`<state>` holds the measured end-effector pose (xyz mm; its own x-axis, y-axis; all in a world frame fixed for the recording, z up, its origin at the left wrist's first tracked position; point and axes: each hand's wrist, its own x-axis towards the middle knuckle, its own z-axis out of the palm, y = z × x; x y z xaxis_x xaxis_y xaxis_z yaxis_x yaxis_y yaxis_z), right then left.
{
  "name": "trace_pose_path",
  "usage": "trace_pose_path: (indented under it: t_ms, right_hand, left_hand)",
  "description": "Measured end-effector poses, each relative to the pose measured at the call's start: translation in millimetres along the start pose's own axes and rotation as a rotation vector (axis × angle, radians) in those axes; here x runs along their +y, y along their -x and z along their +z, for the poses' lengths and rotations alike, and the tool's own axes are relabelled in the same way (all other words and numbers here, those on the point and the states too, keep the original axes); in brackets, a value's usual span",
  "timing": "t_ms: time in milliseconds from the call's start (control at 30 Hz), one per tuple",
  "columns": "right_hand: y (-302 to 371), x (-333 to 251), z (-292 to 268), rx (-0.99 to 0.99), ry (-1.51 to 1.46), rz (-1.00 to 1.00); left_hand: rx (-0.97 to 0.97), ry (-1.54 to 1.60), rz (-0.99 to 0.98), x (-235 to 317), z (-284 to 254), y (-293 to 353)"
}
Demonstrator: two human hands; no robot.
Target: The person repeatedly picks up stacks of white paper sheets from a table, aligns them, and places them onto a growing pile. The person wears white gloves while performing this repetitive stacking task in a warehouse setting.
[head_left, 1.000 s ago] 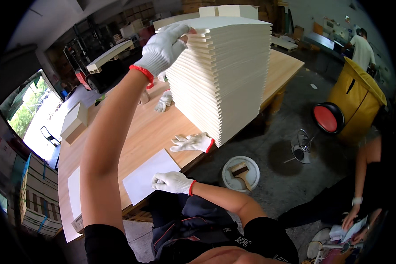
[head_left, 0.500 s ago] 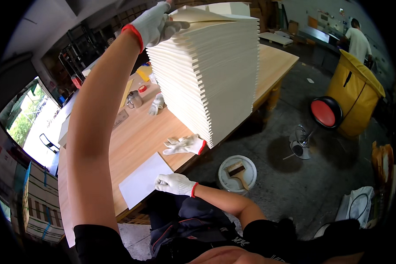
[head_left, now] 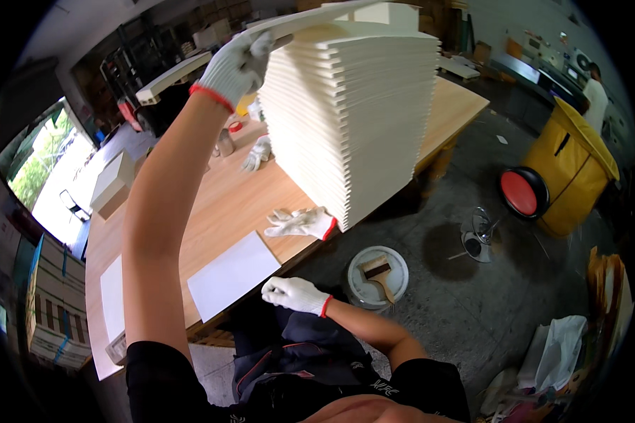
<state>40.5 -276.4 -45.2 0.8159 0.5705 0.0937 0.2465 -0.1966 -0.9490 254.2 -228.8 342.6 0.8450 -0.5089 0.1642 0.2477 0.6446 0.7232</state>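
A tall stack of off-white sheets (head_left: 384, 113) with ridged, stepped edges stands on the wooden table. My left hand (head_left: 236, 67), in a white knit glove with a red cuff, is raised beside its top. Those fingers are closed on the edge of a white sheet (head_left: 317, 17), tilted up off the stack. My right hand (head_left: 295, 295), gloved the same way, is loosely curled just off the table's near edge, and nothing shows in it. Close by lies a flat white sheet of paper (head_left: 233, 275). An empty work glove (head_left: 300, 223) rests at the foot of the stack.
Another glove (head_left: 257, 154), a metal mug (head_left: 224, 143) and a red roll (head_left: 235, 127) sit farther back on the table (head_left: 212, 218). A white bucket (head_left: 377, 277) with a wide brush stands on the floor. Right of it are a red-topped stool (head_left: 519, 192), a yellow bin (head_left: 571, 166) and a person (head_left: 595, 102).
My left hand has lifted the top sheet higher, opening a gap above the stack. My right hand has moved slightly right, away from the paper. The whole view has shifted a little.
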Motion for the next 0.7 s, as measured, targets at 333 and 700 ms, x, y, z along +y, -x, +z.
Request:
trace_pose_path:
  t_ms: [333,700]
  right_hand:
    - [-81.1,-67.6,-93.0,0.346,-0.419,0.282]
    - [-188.3,15.5,-79.8,-0.067,-0.213,0.444]
  left_hand:
    - [0.574,-0.392,0.225,24.3,-181.1,274.6]
    - [0.957,-0.449,-0.185,-82.8,-330.3,396.9]
